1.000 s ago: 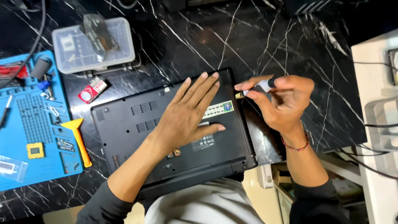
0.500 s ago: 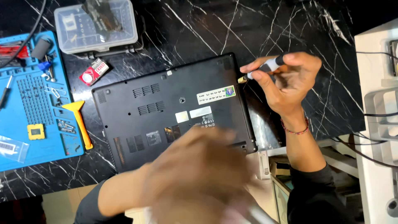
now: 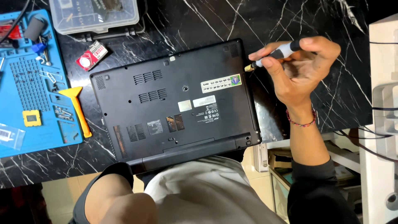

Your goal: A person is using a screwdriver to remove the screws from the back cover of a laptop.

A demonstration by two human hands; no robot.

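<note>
A black laptop (image 3: 174, 103) lies bottom side up on the black marble table (image 3: 199, 20), its near edge against my body. My right hand (image 3: 302, 70) holds a thin screwdriver (image 3: 275, 54) with a grey and black handle. The screwdriver's tip sits just off the laptop's far right corner. My left hand itself is out of view; only the left arm (image 3: 116, 199) in a dark sleeve shows at the bottom left, pulled back off the laptop.
A blue work mat (image 3: 29, 83) with small parts lies at the left, an orange scraper (image 3: 76, 108) on its edge. A clear plastic box (image 3: 95, 14) and a small red pack (image 3: 92, 56) sit behind the laptop. White furniture (image 3: 383, 62) stands at the right.
My left hand lifted off the laptop's underside and drew back toward my body, out of sight. The right hand stays by the far right corner with the screwdriver.
</note>
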